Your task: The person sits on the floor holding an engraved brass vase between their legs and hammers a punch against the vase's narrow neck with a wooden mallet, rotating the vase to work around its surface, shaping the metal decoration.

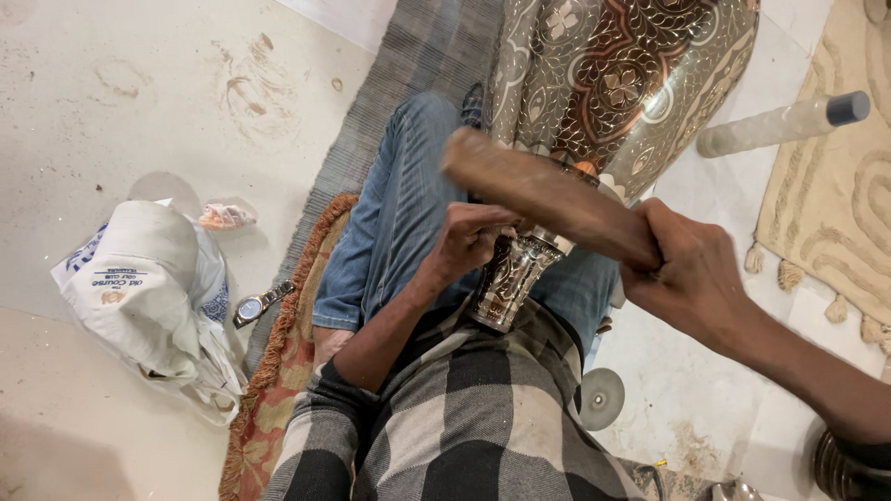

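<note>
A large engraved metal vase [622, 74] with silver and copper floral patterns lies across my lap, its narrow neck [509, 278] pointing toward me. My left hand [469, 237] is closed against the neck near the vase's shoulder; whether it pinches a small tool is hidden. My right hand [691, 269] grips one end of a brown wooden block [548, 195], which slants up to the left over the vase's shoulder.
A white plastic bag [153, 288] and a wristwatch [260, 303] lie on the floor at left. I sit on a fringed rug [278, 371]. A plastic bottle [784, 122] lies on a beige mat [840, 204] at right. A round metal disc [599, 397] rests by my right knee.
</note>
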A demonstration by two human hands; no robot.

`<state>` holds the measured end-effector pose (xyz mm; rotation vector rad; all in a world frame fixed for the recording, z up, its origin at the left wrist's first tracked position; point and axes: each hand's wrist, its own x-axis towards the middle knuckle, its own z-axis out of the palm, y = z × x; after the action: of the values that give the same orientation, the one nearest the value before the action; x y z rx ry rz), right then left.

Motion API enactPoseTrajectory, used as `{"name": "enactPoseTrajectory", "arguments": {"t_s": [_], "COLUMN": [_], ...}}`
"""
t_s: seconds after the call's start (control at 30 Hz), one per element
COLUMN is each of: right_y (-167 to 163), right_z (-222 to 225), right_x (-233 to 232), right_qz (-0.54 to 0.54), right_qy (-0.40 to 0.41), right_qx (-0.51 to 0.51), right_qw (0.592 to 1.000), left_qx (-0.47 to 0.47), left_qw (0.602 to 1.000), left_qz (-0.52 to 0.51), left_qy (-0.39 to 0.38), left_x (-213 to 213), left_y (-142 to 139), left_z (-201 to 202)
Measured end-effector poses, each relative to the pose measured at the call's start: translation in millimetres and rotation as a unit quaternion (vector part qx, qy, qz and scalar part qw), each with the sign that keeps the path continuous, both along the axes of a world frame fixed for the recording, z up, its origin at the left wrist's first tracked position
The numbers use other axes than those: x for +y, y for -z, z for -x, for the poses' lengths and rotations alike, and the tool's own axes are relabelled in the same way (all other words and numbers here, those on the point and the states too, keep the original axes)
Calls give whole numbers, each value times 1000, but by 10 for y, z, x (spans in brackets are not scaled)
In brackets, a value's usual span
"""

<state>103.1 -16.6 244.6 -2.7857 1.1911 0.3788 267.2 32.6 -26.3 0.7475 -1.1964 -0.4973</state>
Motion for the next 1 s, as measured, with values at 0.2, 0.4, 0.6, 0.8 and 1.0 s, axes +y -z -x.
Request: {"name": "enactPoseTrajectory", "arguments": {"t_s": [0.2, 0.4, 0.6, 0.8, 1.0], "right_y": [37, 28, -7, 28, 30], "right_z": [15, -4, 37, 73, 13], "right_x": [-25, 45, 62, -3, -29], "right_qz": [-9, -4, 59, 23, -40], "right_qy": [10, 1, 13, 8, 43], "right_qx": [40, 48, 29, -21, -26], "right_qw": [999, 999, 998, 999, 998], "left_qx": [22, 23, 7, 11, 10], "left_qw": [1000, 1000, 1000, 1000, 1000], "left_qz": [4, -20, 18, -5, -3], "left_qy": [-12, 2, -4, -21, -24], "left_x": [-34, -26, -53, -34, -31], "left_y": [87, 109, 10, 5, 59], "left_z": [70, 59, 37, 65, 78]}}
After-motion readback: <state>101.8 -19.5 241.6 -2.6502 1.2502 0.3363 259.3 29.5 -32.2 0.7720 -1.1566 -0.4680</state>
